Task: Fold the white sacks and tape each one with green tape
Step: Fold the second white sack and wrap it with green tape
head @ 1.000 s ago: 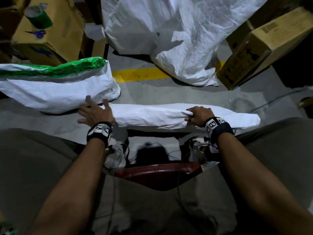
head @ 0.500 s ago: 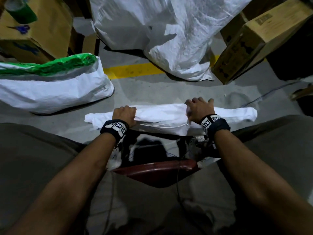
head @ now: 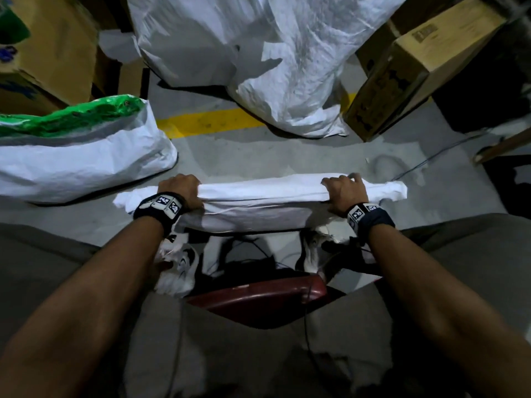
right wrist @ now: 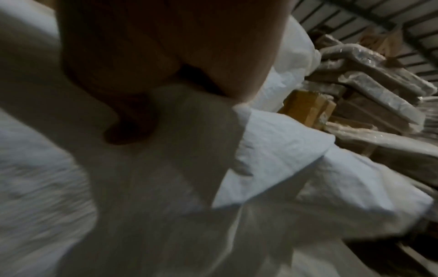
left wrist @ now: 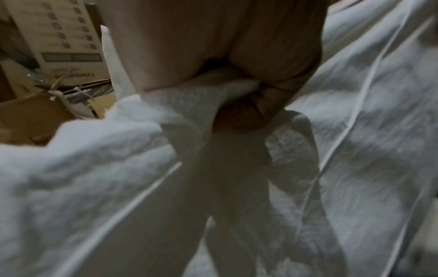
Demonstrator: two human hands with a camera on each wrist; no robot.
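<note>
The sack (head: 258, 202), white and folded into a long narrow bundle, is held across the person's front, just above the grey floor (head: 258, 156) and in front of the knees. The left hand (head: 179, 191) is curled round it near its left end, the right hand (head: 343, 193) curled round it near its right end; a short tail of sack sticks out past each fist. In the left wrist view the fingers (left wrist: 249, 110) pinch a bunched fold tightly.

Risks, as I judge them: woven sack of this kind looks stiff and springy, so the folds could open once either grip loosens to reach for tape. The loose tails could flop out and spoil the bundle. A lower layer hangs under the top fold and may slip free. No tape roll shows clearly now, so fetching it would leave 1 hand to pin the whole bundle, which could then unroll.

Containers: to the left lies 1 sack bag (head: 86, 165) on its side, its mouth full of something green (head: 71, 116); what that is I cannot tell. Behind stands a big white bag (head: 273, 61), contents hidden. Boxes (head: 416, 67) stand at right and at left (head: 57, 44), closed so far as I can see
</note>
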